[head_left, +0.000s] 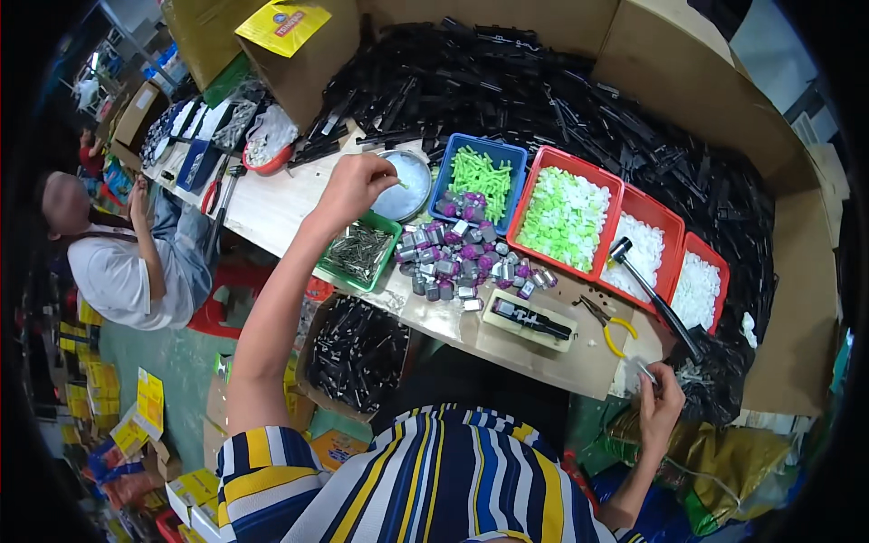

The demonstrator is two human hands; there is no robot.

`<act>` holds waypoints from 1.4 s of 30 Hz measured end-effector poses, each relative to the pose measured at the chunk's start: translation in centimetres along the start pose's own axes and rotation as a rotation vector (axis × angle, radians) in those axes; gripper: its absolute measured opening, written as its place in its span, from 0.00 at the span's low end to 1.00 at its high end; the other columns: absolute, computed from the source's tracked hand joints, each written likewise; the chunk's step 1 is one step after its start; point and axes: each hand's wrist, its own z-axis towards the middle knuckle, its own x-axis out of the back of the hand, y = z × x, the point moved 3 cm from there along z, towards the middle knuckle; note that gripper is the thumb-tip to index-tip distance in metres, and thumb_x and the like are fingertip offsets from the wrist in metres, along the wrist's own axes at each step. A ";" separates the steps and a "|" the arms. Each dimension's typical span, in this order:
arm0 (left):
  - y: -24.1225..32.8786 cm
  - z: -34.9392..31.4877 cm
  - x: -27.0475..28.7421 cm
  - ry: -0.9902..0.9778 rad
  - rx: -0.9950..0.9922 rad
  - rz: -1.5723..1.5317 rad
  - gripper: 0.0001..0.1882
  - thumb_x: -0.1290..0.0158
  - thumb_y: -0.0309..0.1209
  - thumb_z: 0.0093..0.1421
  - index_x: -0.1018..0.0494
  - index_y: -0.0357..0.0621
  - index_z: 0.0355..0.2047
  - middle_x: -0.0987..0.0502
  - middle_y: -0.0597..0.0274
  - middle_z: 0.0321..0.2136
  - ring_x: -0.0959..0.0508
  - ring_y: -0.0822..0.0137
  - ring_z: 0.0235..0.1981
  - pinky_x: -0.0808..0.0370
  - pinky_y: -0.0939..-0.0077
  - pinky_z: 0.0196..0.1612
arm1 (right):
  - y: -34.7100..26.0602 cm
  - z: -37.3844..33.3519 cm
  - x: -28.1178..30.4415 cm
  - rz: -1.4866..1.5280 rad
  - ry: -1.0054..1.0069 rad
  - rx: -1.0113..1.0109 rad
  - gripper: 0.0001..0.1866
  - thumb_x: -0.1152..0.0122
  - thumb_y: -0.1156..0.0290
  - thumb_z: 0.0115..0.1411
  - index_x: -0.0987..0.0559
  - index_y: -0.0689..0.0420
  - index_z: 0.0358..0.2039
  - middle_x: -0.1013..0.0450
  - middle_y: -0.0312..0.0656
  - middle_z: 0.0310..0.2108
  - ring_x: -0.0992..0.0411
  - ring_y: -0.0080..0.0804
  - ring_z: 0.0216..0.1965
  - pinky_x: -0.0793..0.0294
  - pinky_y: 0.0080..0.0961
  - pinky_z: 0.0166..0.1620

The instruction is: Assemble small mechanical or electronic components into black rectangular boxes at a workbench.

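Observation:
My left hand (360, 188) reaches over the table with its fingertips pinched together at the rim of a round metal tin (403, 185) with pale contents. What the pinch holds, if anything, is too small to name. Down at the table's right edge, my right hand (662, 404) is closed on a thin metal piece (644, 369) that pokes up past the fingers. Between the hands, a black plastic part (532, 319) lies in a pale block-shaped holder (503, 322). Yellow-handled pliers (608, 323) lie beside it, and a black-handled hammer (661, 299) rests across the red trays.
A green tray (396, 224) holds metal pins. Grey-and-purple parts (453, 256) are heaped near a blue tray (524, 156) of green pieces. Red trays (619, 201) hold white and pale-green pieces. Black parts (471, 81) pile up behind. A co-worker (122, 271) sits at left.

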 end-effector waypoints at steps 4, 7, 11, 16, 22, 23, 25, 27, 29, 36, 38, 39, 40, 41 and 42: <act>-0.7 -0.2 -1.7 -0.037 -0.085 0.167 0.06 0.40 0.25 0.51 0.21 0.36 0.30 0.22 0.49 0.27 0.22 0.50 0.30 0.27 0.62 0.34 | -0.9 0.1 -0.1 0.027 0.039 0.090 0.06 0.39 0.79 0.58 0.24 0.66 0.36 0.27 0.47 0.30 0.29 0.37 0.27 0.30 0.26 0.31; -0.9 -0.3 -3.1 -0.089 -0.040 0.219 0.06 0.41 0.26 0.52 0.20 0.37 0.29 0.22 0.47 0.29 0.21 0.46 0.34 0.25 0.55 0.39 | -1.2 0.0 0.2 0.003 0.031 0.105 0.06 0.38 0.80 0.57 0.24 0.66 0.35 0.28 0.47 0.29 0.29 0.38 0.28 0.30 0.26 0.31; -0.6 -0.5 -3.1 -0.094 -0.052 0.232 0.05 0.42 0.26 0.53 0.20 0.38 0.29 0.22 0.47 0.29 0.21 0.46 0.34 0.25 0.54 0.39 | -1.6 -0.1 0.4 -0.017 0.037 0.097 0.06 0.38 0.80 0.57 0.24 0.66 0.35 0.28 0.47 0.29 0.29 0.38 0.28 0.30 0.26 0.32; 0.8 -0.7 0.2 0.007 -0.109 0.143 0.06 0.40 0.25 0.53 0.20 0.36 0.31 0.22 0.52 0.27 0.22 0.56 0.27 0.27 0.65 0.32 | -2.8 0.9 0.7 0.007 0.051 0.028 0.07 0.38 0.81 0.56 0.24 0.66 0.35 0.28 0.46 0.29 0.28 0.38 0.28 0.29 0.26 0.34; 3.4 -3.0 0.7 -0.060 0.259 -0.548 0.08 0.41 0.28 0.59 0.20 0.35 0.34 0.21 0.66 0.24 0.26 0.77 0.23 0.29 0.81 0.28 | -8.1 4.0 -2.0 0.155 0.079 0.304 0.08 0.39 0.83 0.54 0.22 0.65 0.36 0.25 0.44 0.30 0.27 0.32 0.30 0.32 0.23 0.33; 3.9 -3.3 0.4 -0.077 0.295 -0.659 0.08 0.41 0.29 0.60 0.20 0.35 0.35 0.22 0.69 0.23 0.27 0.79 0.23 0.30 0.85 0.28 | -9.3 4.3 -2.6 0.185 0.056 0.330 0.08 0.38 0.83 0.54 0.22 0.65 0.36 0.25 0.44 0.30 0.27 0.32 0.30 0.31 0.24 0.33; 5.5 -3.8 0.1 -0.108 0.339 -0.762 0.08 0.40 0.30 0.60 0.20 0.36 0.34 0.23 0.68 0.23 0.27 0.79 0.23 0.30 0.85 0.27 | -11.3 5.0 -3.7 0.206 0.036 0.351 0.08 0.37 0.82 0.53 0.21 0.64 0.36 0.24 0.44 0.30 0.26 0.33 0.30 0.30 0.24 0.33; 6.5 -4.3 -0.7 -0.151 0.412 -0.900 0.07 0.40 0.30 0.60 0.21 0.37 0.33 0.23 0.68 0.22 0.27 0.78 0.21 0.31 0.85 0.26 | -13.2 5.7 -5.0 0.297 -0.010 0.488 0.09 0.34 0.82 0.52 0.20 0.63 0.36 0.23 0.44 0.30 0.25 0.33 0.30 0.28 0.23 0.33; 8.2 -4.8 -1.5 -0.171 0.438 -1.003 0.07 0.40 0.29 0.60 0.21 0.36 0.33 0.23 0.67 0.21 0.27 0.78 0.19 0.33 0.86 0.24 | -14.8 6.2 -5.7 0.335 -0.010 0.508 0.09 0.34 0.82 0.52 0.20 0.63 0.35 0.23 0.44 0.30 0.25 0.33 0.30 0.27 0.24 0.33; 11.0 -6.0 -4.3 -0.223 0.450 -1.127 0.08 0.40 0.30 0.60 0.20 0.35 0.34 0.22 0.67 0.21 0.26 0.80 0.19 0.35 0.88 0.22 | -17.5 6.7 -6.8 0.288 0.185 0.684 0.10 0.32 0.83 0.50 0.20 0.62 0.33 0.23 0.43 0.30 0.23 0.37 0.30 0.26 0.26 0.34; 11.4 -6.1 -4.8 -0.232 0.434 -1.136 0.08 0.41 0.29 0.60 0.20 0.35 0.33 0.22 0.67 0.21 0.27 0.80 0.19 0.35 0.88 0.21 | -17.5 6.6 -7.0 0.258 0.207 0.704 0.10 0.31 0.83 0.49 0.20 0.61 0.33 0.23 0.43 0.30 0.24 0.37 0.30 0.26 0.27 0.33; 11.6 -6.2 -4.9 -0.239 0.457 -1.129 0.08 0.41 0.29 0.60 0.20 0.35 0.33 0.22 0.67 0.21 0.27 0.81 0.19 0.35 0.89 0.21 | -17.7 6.5 -7.0 0.224 0.224 0.724 0.11 0.30 0.82 0.49 0.20 0.61 0.34 0.23 0.43 0.30 0.24 0.37 0.30 0.27 0.28 0.33; 11.8 -6.2 -5.1 -0.241 0.459 -1.132 0.08 0.41 0.29 0.60 0.20 0.35 0.33 0.22 0.67 0.21 0.27 0.81 0.19 0.35 0.89 0.21 | -17.8 6.4 -7.1 0.189 0.242 0.744 0.11 0.30 0.82 0.49 0.20 0.60 0.34 0.23 0.43 0.30 0.24 0.37 0.30 0.28 0.28 0.33; 11.9 -6.3 -5.2 -0.242 0.462 -1.129 0.08 0.41 0.29 0.60 0.20 0.35 0.33 0.22 0.67 0.21 0.26 0.81 0.19 0.35 0.89 0.21 | -17.9 6.3 -7.1 0.187 0.239 0.744 0.11 0.30 0.82 0.49 0.20 0.60 0.34 0.23 0.43 0.30 0.24 0.37 0.30 0.28 0.28 0.33; 11.9 -6.4 -5.3 -0.242 0.465 -1.126 0.08 0.41 0.29 0.60 0.20 0.35 0.34 0.22 0.67 0.21 0.26 0.81 0.19 0.35 0.89 0.21 | -18.0 6.2 -7.2 0.156 0.247 0.757 0.11 0.30 0.81 0.48 0.20 0.60 0.34 0.24 0.42 0.30 0.25 0.37 0.30 0.28 0.29 0.33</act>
